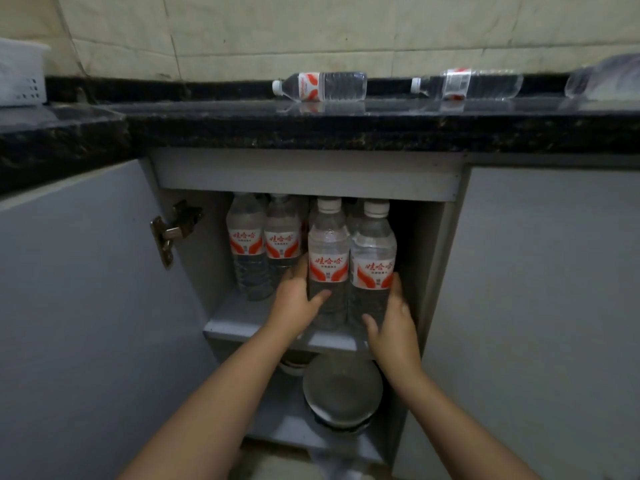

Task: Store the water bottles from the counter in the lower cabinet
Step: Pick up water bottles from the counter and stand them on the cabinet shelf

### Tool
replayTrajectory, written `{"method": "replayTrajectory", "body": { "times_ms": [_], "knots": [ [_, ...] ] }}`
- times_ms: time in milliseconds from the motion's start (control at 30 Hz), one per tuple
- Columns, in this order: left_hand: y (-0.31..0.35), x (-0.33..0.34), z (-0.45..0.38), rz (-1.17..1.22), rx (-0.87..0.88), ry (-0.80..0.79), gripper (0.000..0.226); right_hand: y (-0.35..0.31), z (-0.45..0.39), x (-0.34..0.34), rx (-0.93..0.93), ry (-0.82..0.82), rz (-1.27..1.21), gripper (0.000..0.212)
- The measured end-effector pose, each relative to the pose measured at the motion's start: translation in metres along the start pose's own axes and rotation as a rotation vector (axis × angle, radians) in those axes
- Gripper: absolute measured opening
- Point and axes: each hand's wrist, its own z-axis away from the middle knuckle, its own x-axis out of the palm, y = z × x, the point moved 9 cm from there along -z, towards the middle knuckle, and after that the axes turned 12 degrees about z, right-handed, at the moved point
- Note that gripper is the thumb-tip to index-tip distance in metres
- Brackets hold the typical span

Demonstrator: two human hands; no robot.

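Several clear water bottles with red-and-white labels stand upright on the upper shelf [242,323] of the open lower cabinet. My left hand [294,299] grips the front-left bottle [328,251] low on its body. My right hand [394,323] grips the front-right bottle [373,254] beside it. Two more bottles [263,244] stand further back on the left. On the black counter [311,129] lie a bottle [322,86] in the middle, another bottle [471,84] to its right, and a third bottle [606,77] at the far right edge.
The cabinet door [86,289] hangs open to the left with its hinge [173,230] showing. A closed door [554,306] is on the right. Below the shelf sit a metal pot lid [343,389] and bowls. A white basket [20,74] stands on the counter's far left.
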Motion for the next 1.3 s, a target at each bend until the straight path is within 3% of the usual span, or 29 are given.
{"method": "replayTrajectory", "body": {
  "times_ms": [600, 1100, 1300],
  "knots": [
    [-0.015, 0.005, -0.010, 0.017, -0.007, 0.043, 0.066, -0.003, -0.013, 0.009, -0.004, 0.047, 0.020, 0.081],
    [-0.019, 0.016, -0.027, 0.015, -0.089, -0.009, 0.062, 0.000, -0.030, 0.024, -0.003, 0.019, -0.001, 0.073],
    [-0.009, 0.015, -0.025, 0.034, -0.035, -0.007, 0.061, -0.004, -0.035, 0.017, -0.016, 0.034, -0.010, 0.075]
  ]
}}
